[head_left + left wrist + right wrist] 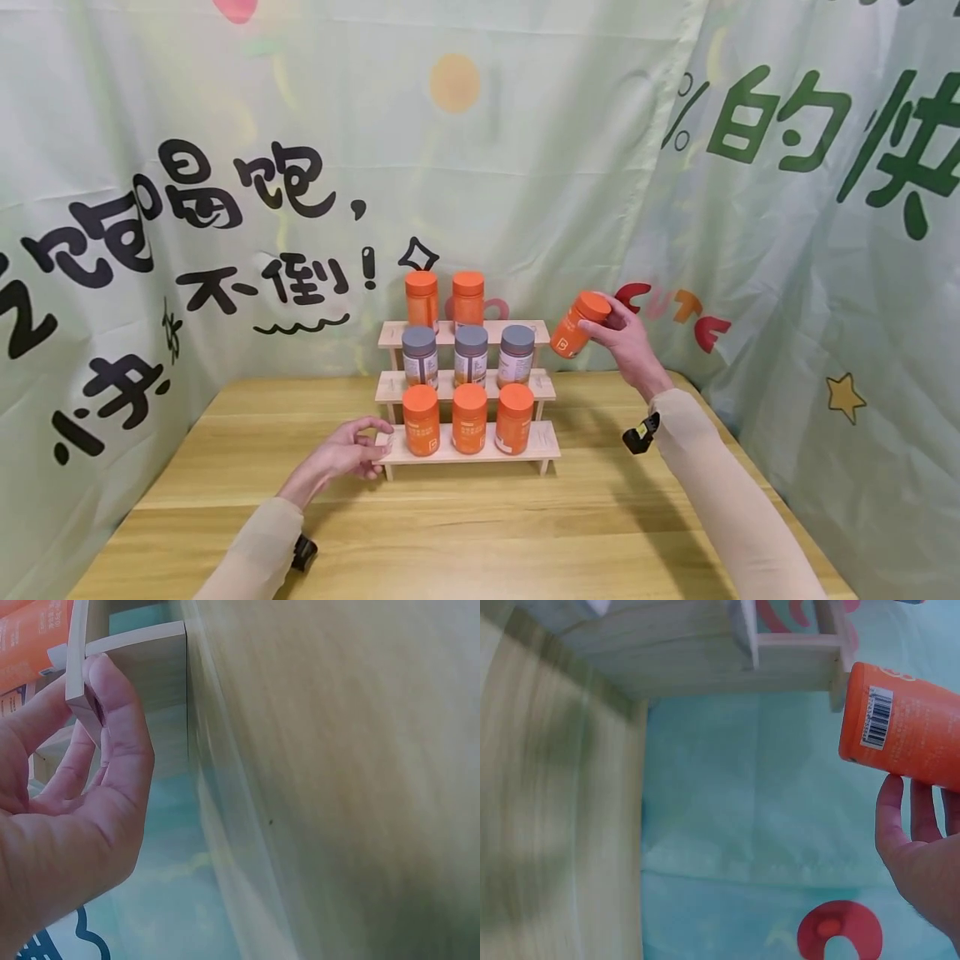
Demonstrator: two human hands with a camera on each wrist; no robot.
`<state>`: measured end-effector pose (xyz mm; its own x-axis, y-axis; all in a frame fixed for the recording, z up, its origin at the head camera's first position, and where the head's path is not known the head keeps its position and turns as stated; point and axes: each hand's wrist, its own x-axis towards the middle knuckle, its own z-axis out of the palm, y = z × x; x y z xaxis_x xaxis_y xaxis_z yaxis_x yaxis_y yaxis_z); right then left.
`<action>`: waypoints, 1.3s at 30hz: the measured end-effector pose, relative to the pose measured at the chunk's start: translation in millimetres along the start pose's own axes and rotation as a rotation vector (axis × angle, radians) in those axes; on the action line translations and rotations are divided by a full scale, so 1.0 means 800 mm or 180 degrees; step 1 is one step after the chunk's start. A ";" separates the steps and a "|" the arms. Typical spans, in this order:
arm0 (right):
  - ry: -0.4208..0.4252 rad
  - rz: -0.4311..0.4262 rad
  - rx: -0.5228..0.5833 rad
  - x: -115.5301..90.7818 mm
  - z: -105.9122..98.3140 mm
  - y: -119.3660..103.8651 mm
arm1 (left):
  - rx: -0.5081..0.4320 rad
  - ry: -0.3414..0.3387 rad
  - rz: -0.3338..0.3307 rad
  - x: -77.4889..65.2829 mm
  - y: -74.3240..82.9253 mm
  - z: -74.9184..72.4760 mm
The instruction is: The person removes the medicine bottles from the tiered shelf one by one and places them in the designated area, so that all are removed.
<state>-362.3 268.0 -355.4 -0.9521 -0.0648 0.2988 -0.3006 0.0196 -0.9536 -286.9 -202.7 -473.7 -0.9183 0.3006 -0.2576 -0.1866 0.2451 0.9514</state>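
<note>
A three-tier wooden display stand [551, 446] stands on the table. My left hand [348, 447] pinches the left end of its lowest board [76, 671], thumb and fingers on either side. My right hand [626, 337] grips an orange bottle [573, 327] with an orange lid. Tilted, it hangs in the air just right of the top tier, its barcode [877, 717] showing in the right wrist view. Two orange bottles [468, 300] stand on the top tier. Three bottles with grey lids [471, 358] fill the middle tier. Three orange bottles [469, 421] stand on the lowest one.
The wooden table [465, 542] reaches back to a pale green printed cloth [360, 83] hanging behind and at both sides. Dark and green lettering covers the cloth. A small black device [642, 433] is strapped to my right wrist, another [303, 552] to my left.
</note>
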 end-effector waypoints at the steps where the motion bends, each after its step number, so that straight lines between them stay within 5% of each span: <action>1: 0.0011 0.0021 -0.0055 -0.001 -0.001 0.001 | 0.0011 0.0007 0.0005 0.000 0.000 0.000; 27: -0.0233 0.0492 -0.1180 -0.035 -0.014 0.098 | 0.0305 0.0124 0.0014 -0.003 0.003 0.002; 39: -0.0326 0.0644 -0.1232 -0.044 -0.009 0.125 | 0.0316 0.0117 0.0021 -0.003 0.002 0.000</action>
<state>-359.2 279.8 -461.2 -0.9893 -0.1192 0.0837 -0.1260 0.4127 -0.9021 -285.2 -203.1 -472.0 -0.9319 0.2691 -0.2431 -0.1466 0.3339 0.9312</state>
